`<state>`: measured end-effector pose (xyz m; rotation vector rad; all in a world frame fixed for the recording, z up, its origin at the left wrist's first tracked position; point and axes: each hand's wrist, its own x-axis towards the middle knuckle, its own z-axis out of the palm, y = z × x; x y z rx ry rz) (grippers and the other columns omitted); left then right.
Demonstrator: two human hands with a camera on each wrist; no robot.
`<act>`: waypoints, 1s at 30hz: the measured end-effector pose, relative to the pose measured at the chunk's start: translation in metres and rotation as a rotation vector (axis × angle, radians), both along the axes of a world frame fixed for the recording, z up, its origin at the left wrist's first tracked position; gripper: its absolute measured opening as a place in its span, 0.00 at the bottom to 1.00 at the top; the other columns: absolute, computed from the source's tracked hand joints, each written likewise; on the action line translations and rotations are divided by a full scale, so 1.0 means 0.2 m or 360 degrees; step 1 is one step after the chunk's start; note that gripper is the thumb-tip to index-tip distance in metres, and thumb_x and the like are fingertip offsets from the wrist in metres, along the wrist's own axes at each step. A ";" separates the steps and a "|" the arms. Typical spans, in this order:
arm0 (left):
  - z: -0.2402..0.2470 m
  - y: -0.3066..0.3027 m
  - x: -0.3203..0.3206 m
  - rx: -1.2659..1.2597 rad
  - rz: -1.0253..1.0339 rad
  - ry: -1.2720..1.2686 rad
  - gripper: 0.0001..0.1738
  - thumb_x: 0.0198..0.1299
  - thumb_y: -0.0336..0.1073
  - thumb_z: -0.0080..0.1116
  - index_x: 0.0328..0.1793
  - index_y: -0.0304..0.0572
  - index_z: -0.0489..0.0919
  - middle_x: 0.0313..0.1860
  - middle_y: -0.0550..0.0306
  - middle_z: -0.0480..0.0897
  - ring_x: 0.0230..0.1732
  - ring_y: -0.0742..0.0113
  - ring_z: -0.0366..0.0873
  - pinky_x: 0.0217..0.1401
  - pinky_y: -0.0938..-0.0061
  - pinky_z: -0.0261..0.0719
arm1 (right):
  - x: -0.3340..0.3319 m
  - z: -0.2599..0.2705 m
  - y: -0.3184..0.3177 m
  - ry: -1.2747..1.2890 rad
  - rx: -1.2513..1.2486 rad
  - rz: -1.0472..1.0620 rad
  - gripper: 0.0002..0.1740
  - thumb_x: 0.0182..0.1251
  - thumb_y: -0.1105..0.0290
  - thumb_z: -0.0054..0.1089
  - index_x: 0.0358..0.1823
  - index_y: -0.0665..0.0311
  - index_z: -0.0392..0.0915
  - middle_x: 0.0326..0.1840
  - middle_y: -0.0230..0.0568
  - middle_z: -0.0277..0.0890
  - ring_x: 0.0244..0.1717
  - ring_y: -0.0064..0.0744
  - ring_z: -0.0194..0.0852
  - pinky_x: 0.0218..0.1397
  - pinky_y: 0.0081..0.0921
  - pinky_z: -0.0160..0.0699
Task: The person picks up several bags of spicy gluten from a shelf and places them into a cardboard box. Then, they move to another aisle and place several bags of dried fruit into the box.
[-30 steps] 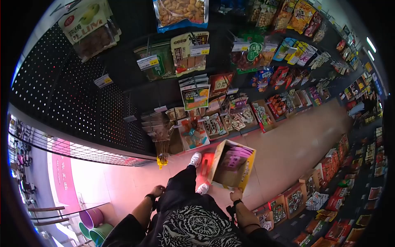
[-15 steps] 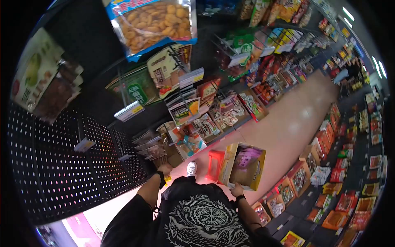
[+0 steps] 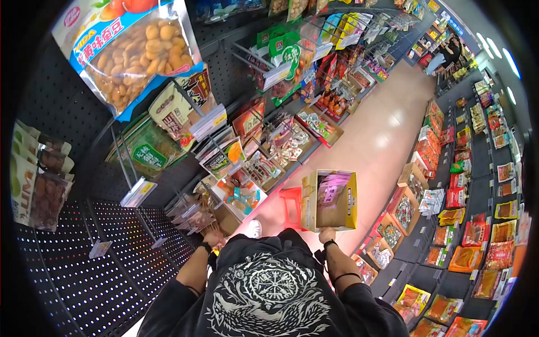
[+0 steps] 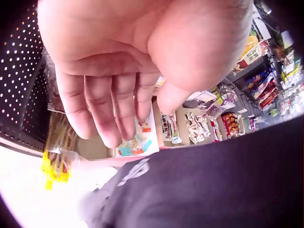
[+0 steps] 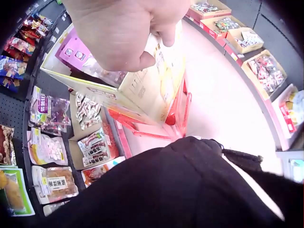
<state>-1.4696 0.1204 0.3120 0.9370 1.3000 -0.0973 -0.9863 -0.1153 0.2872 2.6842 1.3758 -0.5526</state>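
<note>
My right hand (image 3: 327, 235) grips the near edge of an open cardboard box (image 3: 351, 199) with its thumb and fingers. In the right wrist view the curled fingers (image 5: 142, 61) lie over the box's printed yellow side (image 5: 159, 88). Several purple packets (image 3: 333, 188) are inside the box. Under and beside it shows a red plastic frame (image 3: 291, 206), like a stool. My left hand (image 3: 214, 238) holds nothing and hangs near the bottom shelf, its fingers (image 4: 99, 109) loosely extended in the left wrist view. Beyond them are hanging bags with yellow ends (image 4: 56, 168) and a tray of colourful sweets (image 4: 135, 147).
On my left, a black pegboard rack (image 3: 101, 269) carries hanging snack bags, with a large bag of beans (image 3: 137, 62) near the camera. Hooks with price tags (image 3: 138, 192) jut out. Shelves of packets (image 3: 466, 258) line the right side. A person (image 3: 446, 56) is far down the aisle.
The view has turned and come closer to the left rack. My left hand has moved from beside my leg towards the low shelf. My right hand has kept hold of the box.
</note>
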 end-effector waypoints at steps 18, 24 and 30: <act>0.26 -1.00 0.13 0.0560 -0.1069 0.0533 0.14 0.56 0.44 0.58 0.46 0.55 0.84 0.40 0.53 0.85 0.43 0.57 0.81 0.49 0.66 0.77 | 1.05 -0.24 0.02 0.0531 -0.0165 0.0718 0.22 0.50 0.74 0.58 0.49 0.53 0.83 0.52 0.44 0.80 0.55 0.46 0.77 0.61 0.36 0.72; 0.39 -1.34 0.51 0.0519 -0.0923 0.0543 0.13 0.57 0.44 0.56 0.46 0.53 0.83 0.39 0.52 0.85 0.42 0.56 0.81 0.48 0.64 0.77 | 1.18 0.25 0.18 0.0917 0.0138 0.0375 0.13 0.62 0.62 0.57 0.43 0.60 0.83 0.42 0.49 0.82 0.45 0.44 0.82 0.51 0.35 0.79; 0.49 -1.84 0.89 0.0414 -0.0786 0.0468 0.13 0.57 0.43 0.55 0.46 0.51 0.83 0.38 0.51 0.84 0.41 0.55 0.80 0.47 0.63 0.77 | 1.31 0.36 0.65 0.0844 0.0293 0.0804 0.10 0.59 0.64 0.59 0.36 0.61 0.83 0.35 0.49 0.82 0.38 0.46 0.83 0.44 0.39 0.80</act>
